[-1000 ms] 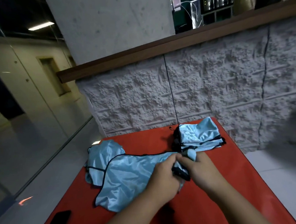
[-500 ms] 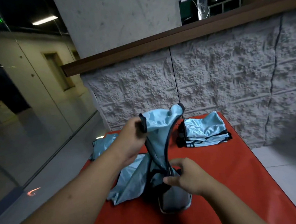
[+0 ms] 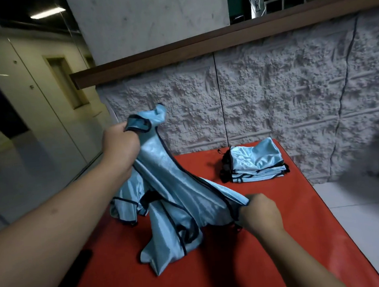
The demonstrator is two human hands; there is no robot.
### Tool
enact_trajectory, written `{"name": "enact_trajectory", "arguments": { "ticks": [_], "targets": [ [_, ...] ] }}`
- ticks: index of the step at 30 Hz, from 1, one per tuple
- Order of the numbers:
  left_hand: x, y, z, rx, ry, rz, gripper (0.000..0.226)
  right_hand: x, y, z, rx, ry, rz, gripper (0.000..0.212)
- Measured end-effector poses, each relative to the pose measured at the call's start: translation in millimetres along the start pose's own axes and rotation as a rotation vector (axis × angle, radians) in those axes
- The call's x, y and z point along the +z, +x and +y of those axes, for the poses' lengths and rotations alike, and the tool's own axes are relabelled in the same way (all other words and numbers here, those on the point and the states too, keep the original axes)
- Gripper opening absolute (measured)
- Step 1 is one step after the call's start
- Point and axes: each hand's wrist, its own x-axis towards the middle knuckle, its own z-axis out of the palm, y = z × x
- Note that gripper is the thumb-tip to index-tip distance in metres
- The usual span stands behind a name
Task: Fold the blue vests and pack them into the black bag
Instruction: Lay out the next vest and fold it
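A shiny light-blue vest point(image 3: 174, 193) with dark trim hangs stretched between my hands above the red table point(image 3: 270, 261). My left hand point(image 3: 121, 146) is raised and grips one shoulder strap near the top. Low on the table, my right hand point(image 3: 258, 212) pinches another edge of the same vest. The rest of the fabric droops in loose folds onto the table. At the back right lies a stack of folded blue vests point(image 3: 256, 164). Something black, possibly the black bag point(image 3: 225, 167), sits against that stack's left side.
A rough white stone wall point(image 3: 270, 97) with a wooden ledge stands right behind the table. A dark flat object point(image 3: 83, 257) lies at the table's left edge, partly under my left arm. Pale floor drops off to the right and left of the table.
My left hand has lifted the vest's strap up and to the left. My right hand has pulled the other edge out to the right, spreading the vest between them.
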Motion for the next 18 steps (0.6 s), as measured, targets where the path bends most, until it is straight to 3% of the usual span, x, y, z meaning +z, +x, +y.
{"name": "enact_trajectory", "arguments": {
  "ticks": [2, 6, 8, 11, 14, 18],
  "targets": [
    [-9.7, 7.2, -7.7, -0.080, -0.052, 0.031, 0.026, -4.7, 2.6, 2.6, 0.022, 0.110, 0.011, 0.017],
    [-21.8, 19.9, -29.9, -0.209, -0.112, 0.092, 0.030, -15.2, 8.7, 5.8, 0.201, 0.708, -0.039, 0.013],
    [-22.9, 17.4, -34.1, -0.236, -0.133, 0.095, 0.028, -26.1, 8.5, 4.9, 0.261, 0.868, -0.029, 0.013],
    [-24.2, 14.1, -39.4, -0.264, -0.162, 0.096, 0.019, -35.2, 14.8, 12.2, 0.358, 0.910, -0.002, 0.012],
    [-24.0, 13.7, -48.0, -0.262, -0.159, 0.086, 0.019, -35.5, 18.9, 20.7, 0.440, 0.723, 0.083, 0.017],
    [-23.3, 13.1, -57.0, -0.264, -0.175, 0.089, 0.023, -40.8, 21.6, 18.5, 0.383, 0.709, 0.056, 0.020]
  ]
}}
